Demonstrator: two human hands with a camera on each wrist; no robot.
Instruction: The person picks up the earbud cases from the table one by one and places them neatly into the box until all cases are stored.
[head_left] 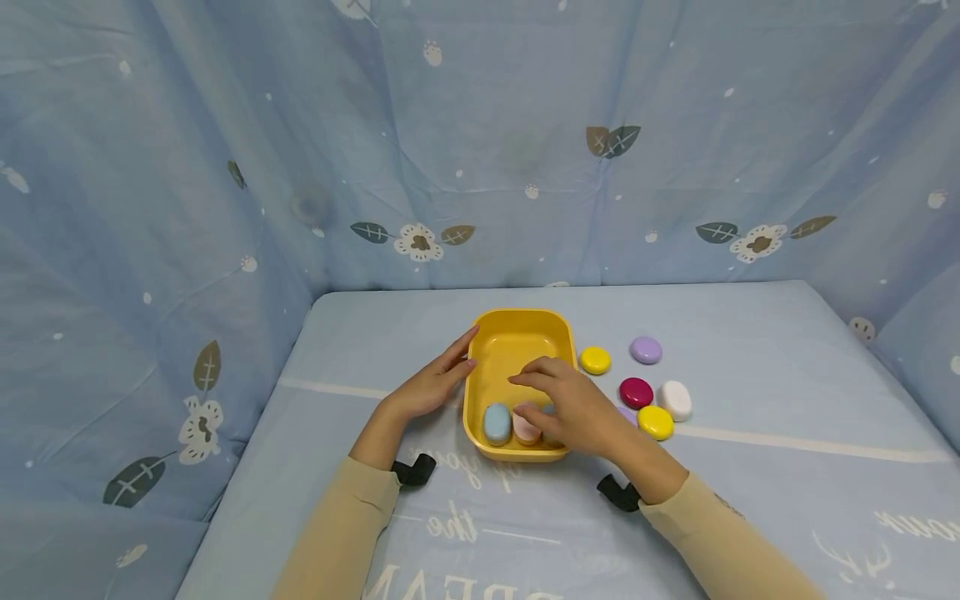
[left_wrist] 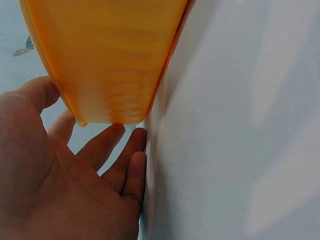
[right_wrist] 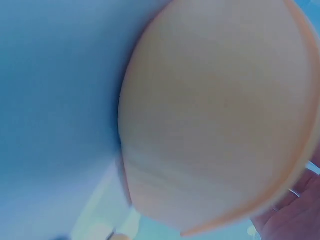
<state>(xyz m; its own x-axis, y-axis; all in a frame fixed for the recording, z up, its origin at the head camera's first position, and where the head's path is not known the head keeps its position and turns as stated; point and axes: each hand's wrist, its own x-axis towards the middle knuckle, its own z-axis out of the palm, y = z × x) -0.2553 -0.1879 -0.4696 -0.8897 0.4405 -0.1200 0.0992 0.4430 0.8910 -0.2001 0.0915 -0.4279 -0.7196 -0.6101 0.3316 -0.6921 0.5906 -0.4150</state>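
A yellow rectangular box (head_left: 517,314) sits on the cloth. Along its near side lie a pale blue rounded piece (head_left: 497,423), a pale pink rounded piece (head_left: 527,428) and another blue piece (head_left: 548,409), partly hidden by my right hand. My left hand (head_left: 429,387) touches the box's left wall with fingers extended; the left wrist view shows its fingertips at the orange-looking wall (left_wrist: 110,65). Over the box's right side reaches my right hand (head_left: 573,408), thumb and fingers apart, the thumb overlapping the pink piece in the head view. Nothing shows between them.
Right of the box lie a yellow piece (head_left: 595,360), a lilac piece (head_left: 646,350), a dark red piece (head_left: 636,392), a white piece (head_left: 675,401) and another yellow piece (head_left: 656,423). A second lilac piece (head_left: 628,415) is partly hidden. Blue patterned cloth (head_left: 517,150) hangs behind.
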